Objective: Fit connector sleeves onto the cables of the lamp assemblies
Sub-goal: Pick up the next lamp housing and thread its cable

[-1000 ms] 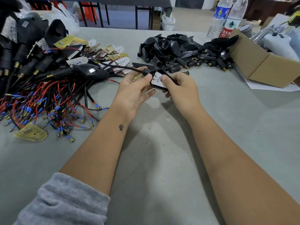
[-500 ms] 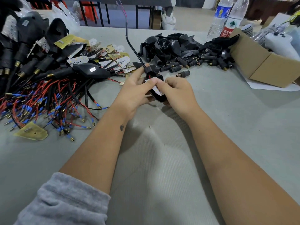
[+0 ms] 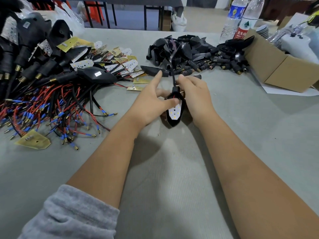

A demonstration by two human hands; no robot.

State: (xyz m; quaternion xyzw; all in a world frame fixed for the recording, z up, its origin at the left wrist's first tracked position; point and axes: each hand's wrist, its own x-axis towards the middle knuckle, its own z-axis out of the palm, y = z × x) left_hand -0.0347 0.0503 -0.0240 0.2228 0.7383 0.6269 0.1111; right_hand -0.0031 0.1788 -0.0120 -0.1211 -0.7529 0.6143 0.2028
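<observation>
Grey table (image 3: 259,135) | hands hold lamp assembly (image 3: 174,111) | bottle label (image 3: 241,32) unreadable

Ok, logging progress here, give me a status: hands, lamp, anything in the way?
Left hand thumb pressing the LED board, forefinger straight. Right hand gripping the lamp housing. Cable rising from its top. Nothing in the way.

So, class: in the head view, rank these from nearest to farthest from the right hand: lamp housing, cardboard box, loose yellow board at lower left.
From the right hand:
1. Lamp housing, held, just left.
2. Cardboard box, far right.
3. Yellow board, lower left.
</observation>
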